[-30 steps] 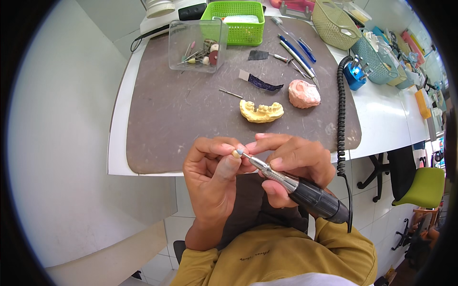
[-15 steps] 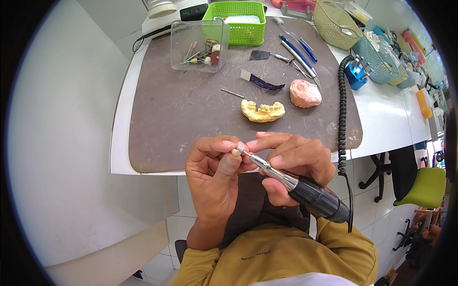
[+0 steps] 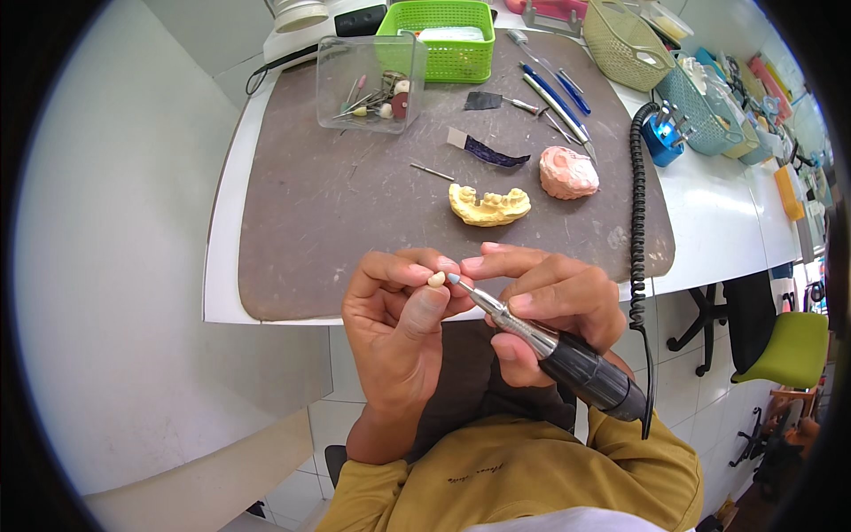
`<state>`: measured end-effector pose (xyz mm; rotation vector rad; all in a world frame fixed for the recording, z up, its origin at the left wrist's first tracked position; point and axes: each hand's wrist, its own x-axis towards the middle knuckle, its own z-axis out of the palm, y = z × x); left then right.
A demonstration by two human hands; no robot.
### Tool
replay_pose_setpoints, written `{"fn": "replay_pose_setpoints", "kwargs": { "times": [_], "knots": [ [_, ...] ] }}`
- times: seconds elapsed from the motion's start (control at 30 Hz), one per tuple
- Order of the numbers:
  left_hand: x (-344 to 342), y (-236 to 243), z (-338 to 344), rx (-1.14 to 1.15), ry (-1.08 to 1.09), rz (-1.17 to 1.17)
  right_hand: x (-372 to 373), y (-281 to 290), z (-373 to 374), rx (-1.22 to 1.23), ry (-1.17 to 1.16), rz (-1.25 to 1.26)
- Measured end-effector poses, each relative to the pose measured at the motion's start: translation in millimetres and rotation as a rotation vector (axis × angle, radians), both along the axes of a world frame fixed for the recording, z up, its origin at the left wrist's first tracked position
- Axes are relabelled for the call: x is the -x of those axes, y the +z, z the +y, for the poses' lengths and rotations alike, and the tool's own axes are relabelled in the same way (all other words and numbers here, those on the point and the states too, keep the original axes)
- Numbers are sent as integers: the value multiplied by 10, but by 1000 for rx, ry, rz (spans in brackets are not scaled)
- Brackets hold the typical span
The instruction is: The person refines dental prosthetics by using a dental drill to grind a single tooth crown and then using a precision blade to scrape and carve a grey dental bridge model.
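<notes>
Between the thumb and fingers of my left hand is pinched a small ivory dental crown. My right hand grips a black and silver dental handpiece, its body slanting down to the right. At its front end, a pale blue pointed tip sits just right of the crown, with a small gap between them. Fingertips of both hands meet or nearly meet above the tip. Beyond my hands, a yellow dental cast rests on the brown mat, with a pink plaster block to its right.
A clear box of rotary bits and a green basket stand at the back. Pens, a dark strip and a metal rod lie on the mat. A coiled cord hangs along the right, near a blue bit holder.
The blue tip has come away from the crown, moving slightly right. The crown has shifted a little up and left and shows more fully in my left fingers.
</notes>
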<state>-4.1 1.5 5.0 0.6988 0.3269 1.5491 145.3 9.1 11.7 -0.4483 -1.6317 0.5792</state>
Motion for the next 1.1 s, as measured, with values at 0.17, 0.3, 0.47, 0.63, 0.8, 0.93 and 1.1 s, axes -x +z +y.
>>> {"fn": "replay_pose_setpoints", "kwargs": {
  "times": [0.17,0.3,0.47,0.63,0.8,0.93,1.1],
  "knots": [
    [8,-11,2,2,-2,4,10,-5,29,-43,-25,-32],
    [1,-4,2,-5,-12,0,16,0,27,-57,-47,-36],
    [4,-13,9,-3,-27,-24,16,4,29,-63,-30,-51],
    [8,-25,10,-17,-22,-12,9,14,32,-79,-19,-64],
    [6,-28,12,-16,-13,-22,10,12,28,-57,-28,-46],
    [3,2,8,-3,-9,-13,22,-15,24,-40,-26,-24],
    [-3,-2,17,-14,-7,-27,15,-12,26,-22,-7,-11]
  ]
}}
